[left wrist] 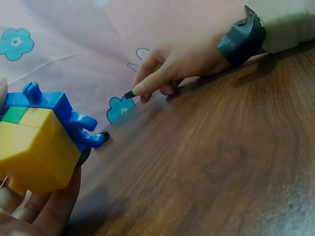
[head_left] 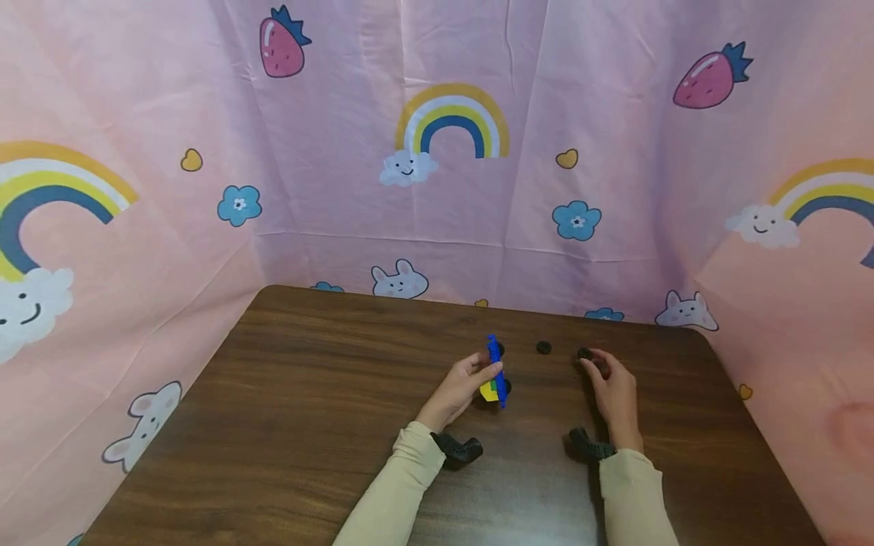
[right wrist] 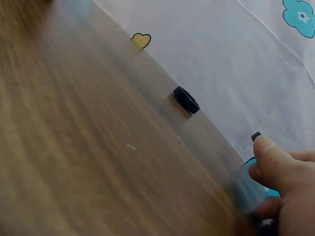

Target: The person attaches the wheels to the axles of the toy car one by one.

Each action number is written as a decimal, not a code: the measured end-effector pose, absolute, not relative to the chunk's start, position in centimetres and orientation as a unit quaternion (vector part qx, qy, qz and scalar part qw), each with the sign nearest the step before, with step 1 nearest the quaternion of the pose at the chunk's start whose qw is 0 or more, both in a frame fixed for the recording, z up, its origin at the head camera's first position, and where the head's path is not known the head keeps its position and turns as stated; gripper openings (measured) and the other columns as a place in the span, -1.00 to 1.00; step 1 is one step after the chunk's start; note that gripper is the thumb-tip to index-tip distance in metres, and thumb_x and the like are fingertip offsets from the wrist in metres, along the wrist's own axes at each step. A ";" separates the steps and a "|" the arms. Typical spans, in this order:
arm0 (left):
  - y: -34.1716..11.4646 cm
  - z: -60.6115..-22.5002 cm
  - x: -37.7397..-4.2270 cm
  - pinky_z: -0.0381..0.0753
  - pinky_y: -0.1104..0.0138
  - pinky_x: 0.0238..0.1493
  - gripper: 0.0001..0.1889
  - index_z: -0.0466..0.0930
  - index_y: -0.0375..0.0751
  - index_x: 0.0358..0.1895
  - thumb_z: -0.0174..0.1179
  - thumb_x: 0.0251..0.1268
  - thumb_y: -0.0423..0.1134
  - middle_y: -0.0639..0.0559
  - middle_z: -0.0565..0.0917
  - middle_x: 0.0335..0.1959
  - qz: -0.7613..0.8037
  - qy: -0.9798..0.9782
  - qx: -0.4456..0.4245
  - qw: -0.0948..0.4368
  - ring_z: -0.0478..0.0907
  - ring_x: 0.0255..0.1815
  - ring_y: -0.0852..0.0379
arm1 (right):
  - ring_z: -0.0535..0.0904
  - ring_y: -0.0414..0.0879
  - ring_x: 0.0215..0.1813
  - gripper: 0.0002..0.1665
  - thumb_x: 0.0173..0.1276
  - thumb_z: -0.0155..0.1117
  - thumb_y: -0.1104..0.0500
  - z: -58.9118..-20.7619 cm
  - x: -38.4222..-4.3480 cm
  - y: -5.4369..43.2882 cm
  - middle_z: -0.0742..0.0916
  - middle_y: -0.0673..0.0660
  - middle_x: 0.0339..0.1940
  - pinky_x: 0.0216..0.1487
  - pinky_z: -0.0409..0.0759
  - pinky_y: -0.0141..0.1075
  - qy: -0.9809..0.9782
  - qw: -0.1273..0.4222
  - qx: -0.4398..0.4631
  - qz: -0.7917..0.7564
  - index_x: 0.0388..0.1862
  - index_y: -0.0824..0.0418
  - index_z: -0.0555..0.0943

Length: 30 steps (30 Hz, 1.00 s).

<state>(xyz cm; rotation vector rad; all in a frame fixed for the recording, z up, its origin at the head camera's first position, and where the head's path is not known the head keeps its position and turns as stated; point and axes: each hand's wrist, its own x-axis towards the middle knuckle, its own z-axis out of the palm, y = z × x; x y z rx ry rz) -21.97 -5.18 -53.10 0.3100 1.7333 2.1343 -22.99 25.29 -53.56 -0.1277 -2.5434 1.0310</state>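
My left hand (head_left: 456, 390) holds a toy block car on its side, its blue base (head_left: 501, 379) turned to the right. Black wheels show on the base's far side. In the left wrist view, yellow blocks (left wrist: 42, 152) and a small green block (left wrist: 15, 114) sit on the base, and blue hooks (left wrist: 83, 122) stick out at one end. To the right, my right hand (head_left: 616, 394) pinches a small black wheel (head_left: 584, 353) between thumb and fingers. Between the two hands another black wheel (head_left: 543, 347) lies on the table, plainer in the right wrist view.
The brown wooden table (head_left: 307, 394) reaches back to a pink printed curtain (head_left: 328, 189), which stands close behind it and along both sides. Each wrist wears a dark strap-like device, such as the left one (head_left: 460, 450).
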 end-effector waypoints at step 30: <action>-4.7 -52.9 -21.9 0.47 0.27 0.07 -0.58 0.58 -0.24 0.04 0.23 0.51 0.09 -0.04 0.62 0.02 0.702 0.686 0.104 0.161 0.47 0.03 0.08 | 0.51 -0.55 -0.23 -0.65 0.41 0.43 0.25 -53.5 -22.0 24.9 0.82 0.26 -0.11 -0.16 0.41 -0.76 -0.879 0.226 0.047 0.418 0.15 0.25 0.73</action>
